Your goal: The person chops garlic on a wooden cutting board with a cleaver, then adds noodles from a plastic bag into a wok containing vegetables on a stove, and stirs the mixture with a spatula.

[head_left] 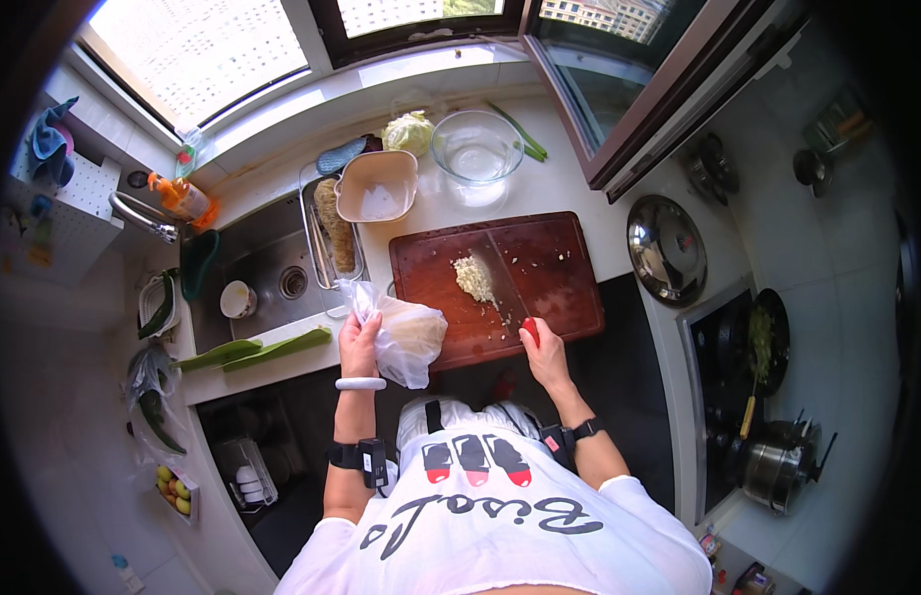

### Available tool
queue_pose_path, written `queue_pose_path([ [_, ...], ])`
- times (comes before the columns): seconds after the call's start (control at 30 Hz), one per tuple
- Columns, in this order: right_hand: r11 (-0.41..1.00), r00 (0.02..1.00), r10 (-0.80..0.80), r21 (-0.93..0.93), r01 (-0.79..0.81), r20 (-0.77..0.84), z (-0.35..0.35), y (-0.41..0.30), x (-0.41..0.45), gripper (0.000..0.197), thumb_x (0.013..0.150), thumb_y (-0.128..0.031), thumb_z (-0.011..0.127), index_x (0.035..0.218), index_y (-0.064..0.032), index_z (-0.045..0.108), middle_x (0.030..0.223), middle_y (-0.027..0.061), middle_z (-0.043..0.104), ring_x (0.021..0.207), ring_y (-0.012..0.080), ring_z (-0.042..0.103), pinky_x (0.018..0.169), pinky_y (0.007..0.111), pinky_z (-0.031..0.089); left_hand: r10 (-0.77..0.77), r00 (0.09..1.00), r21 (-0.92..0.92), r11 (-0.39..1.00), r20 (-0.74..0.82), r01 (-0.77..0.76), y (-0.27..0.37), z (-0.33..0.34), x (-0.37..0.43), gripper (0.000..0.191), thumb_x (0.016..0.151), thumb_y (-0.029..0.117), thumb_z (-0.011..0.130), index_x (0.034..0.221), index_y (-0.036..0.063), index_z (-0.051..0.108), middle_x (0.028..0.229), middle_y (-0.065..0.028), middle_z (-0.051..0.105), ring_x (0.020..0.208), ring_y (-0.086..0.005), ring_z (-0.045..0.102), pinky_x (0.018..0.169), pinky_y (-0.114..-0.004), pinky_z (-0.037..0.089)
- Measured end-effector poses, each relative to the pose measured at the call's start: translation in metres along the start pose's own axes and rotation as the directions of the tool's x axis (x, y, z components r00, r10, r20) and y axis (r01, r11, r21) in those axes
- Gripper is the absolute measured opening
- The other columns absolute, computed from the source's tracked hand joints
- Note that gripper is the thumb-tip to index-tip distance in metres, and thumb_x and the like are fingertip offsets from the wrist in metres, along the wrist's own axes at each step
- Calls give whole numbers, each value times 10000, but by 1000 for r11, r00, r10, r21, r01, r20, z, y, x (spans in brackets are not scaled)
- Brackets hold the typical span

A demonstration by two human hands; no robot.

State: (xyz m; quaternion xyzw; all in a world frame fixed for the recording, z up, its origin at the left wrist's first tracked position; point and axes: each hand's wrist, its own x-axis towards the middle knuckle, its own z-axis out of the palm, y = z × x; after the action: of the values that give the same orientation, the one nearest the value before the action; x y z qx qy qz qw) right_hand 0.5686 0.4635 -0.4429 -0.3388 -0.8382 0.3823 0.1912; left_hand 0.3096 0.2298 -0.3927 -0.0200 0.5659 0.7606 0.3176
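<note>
My left hand point(360, 346) grips the gathered top of a thin plastic bag point(412, 338), which has something pale tan inside and hangs at the left edge of a dark red-brown cutting board point(557, 282). My right hand point(547, 353) is closed around the red handle point(530, 329) of a knife, whose blade point(509, 271) lies across the board. Beside the blade, on its left, is a small heap of finely chopped pale pieces, probably garlic point(472, 278). Stray bits are scattered over the board.
Behind the board stand a glass bowl point(477, 147), a beige basin point(376, 186) and a cabbage point(408, 133). Left is a sink point(267, 253) with a bowl and a rack holding a loofah. Green leaves point(278, 349) lie along its front edge. A pan point(769, 342) and pot point(779, 465) sit right.
</note>
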Motion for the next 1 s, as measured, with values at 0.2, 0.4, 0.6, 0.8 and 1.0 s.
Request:
queue_pose_path([
  [0.2,870,959,275,408,-278,66,11,26,-20,213,1022,-257,559,917,-74,532,665,22,503,467,86,481,403,262,375,3,1000,-27,1000,-7,-3,15,4,-5,260,951,102,645,1195,19,614,1032,-42,691,866,-113,657,788,-280,530],
  [0.4,698,898,390,572,-431,201,48,18,-19,205,1036,-273,539,936,-97,505,691,-3,500,478,79,476,393,231,362,-10,1000,-9,1000,-23,9,8,-12,-1,278,941,98,654,1205,29,604,1024,-21,674,869,-89,622,801,-258,499],
  [0.6,997,998,34,70,-30,-54,44,-8,-7,205,1007,-236,569,1005,-32,554,820,159,655,687,329,650,578,399,501,-4,997,-18,1000,-77,3,8,-15,-4,252,939,98,658,1179,31,617,1024,-21,675,874,-85,620,803,-256,497],
  [0.8,991,992,97,-100,-90,74,38,-29,3,253,983,-209,578,1150,-20,553,1018,251,666,955,469,630,778,496,519,-13,999,-22,1000,-51,12,7,-19,-1,251,938,96,657,1177,27,620,1030,-25,679,882,-89,623,810,-255,498],
  [1.0,990,996,73,-122,-66,53,30,-32,4,276,977,-210,583,1184,-30,545,1037,236,670,965,456,638,783,495,522,1,998,-25,1000,-67,-2,10,-18,-4,248,951,97,648,1185,20,622,987,-17,685,830,-95,645,759,-268,524],
])
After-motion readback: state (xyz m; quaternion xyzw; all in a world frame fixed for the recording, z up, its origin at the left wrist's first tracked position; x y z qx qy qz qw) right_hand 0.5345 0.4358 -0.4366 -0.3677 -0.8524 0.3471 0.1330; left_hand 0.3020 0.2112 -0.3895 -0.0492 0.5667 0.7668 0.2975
